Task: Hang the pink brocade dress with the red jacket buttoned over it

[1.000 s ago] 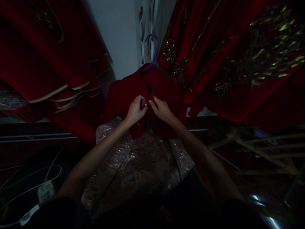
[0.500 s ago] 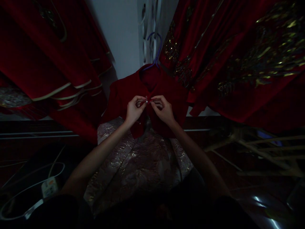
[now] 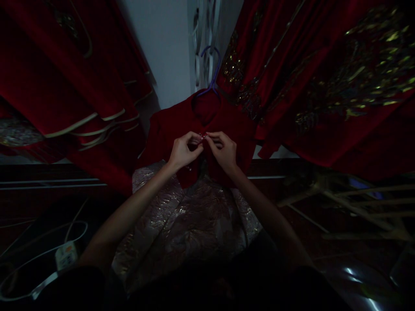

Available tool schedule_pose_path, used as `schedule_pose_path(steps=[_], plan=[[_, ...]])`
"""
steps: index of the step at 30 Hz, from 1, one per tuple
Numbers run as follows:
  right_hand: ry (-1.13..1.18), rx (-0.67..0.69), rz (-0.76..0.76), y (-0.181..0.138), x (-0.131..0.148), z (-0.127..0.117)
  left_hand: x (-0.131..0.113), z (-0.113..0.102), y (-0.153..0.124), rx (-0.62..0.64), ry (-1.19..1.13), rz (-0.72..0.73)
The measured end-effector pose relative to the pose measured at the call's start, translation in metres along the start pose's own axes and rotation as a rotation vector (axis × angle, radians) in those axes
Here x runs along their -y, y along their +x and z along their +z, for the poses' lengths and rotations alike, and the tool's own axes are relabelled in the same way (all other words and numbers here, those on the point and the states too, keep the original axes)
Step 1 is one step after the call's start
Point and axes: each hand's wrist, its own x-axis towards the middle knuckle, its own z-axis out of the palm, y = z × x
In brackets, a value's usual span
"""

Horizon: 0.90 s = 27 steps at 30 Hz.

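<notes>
A dark red velvet jacket (image 3: 167, 127) hangs in front of me on a purple hanger (image 3: 210, 71), over a pale brocade skirt (image 3: 191, 224). My left hand (image 3: 183, 151) and my right hand (image 3: 223, 151) meet at the jacket's front opening just below the collar. Both pinch a small shiny button (image 3: 204, 136) and the cloth edges around it, fingertips almost touching. The fingers are curled and pressed together. The scene is dim.
Red gold-embroidered garments (image 3: 324, 77) hang at the right, red garments with pale piping (image 3: 74, 103) at the left. A white power strip and cables (image 3: 65, 255) lie on the dark floor at lower left. A pale wooden rack (image 3: 356, 207) stands at the right.
Both hands moved up slightly from lower on the jacket front to the button near the collar and closed into a tighter pinch. The view shifted a little.
</notes>
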Motion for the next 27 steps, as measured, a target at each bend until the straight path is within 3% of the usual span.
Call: schedule_pose_path(steps=[13, 22, 27], plan=[[0.070, 0.075, 0.091, 0.004, -0.003, -0.009, -0.007, 0.005, 0.003, -0.033, 0.119, 0.011], [0.192, 0.121, 0.160, 0.004, -0.009, -0.007, -0.011, -0.004, 0.009, 0.136, 0.503, 0.205], [0.104, 0.094, 0.076, -0.003, -0.011, -0.001, -0.009, 0.009, 0.005, 0.075, 0.350, 0.124]])
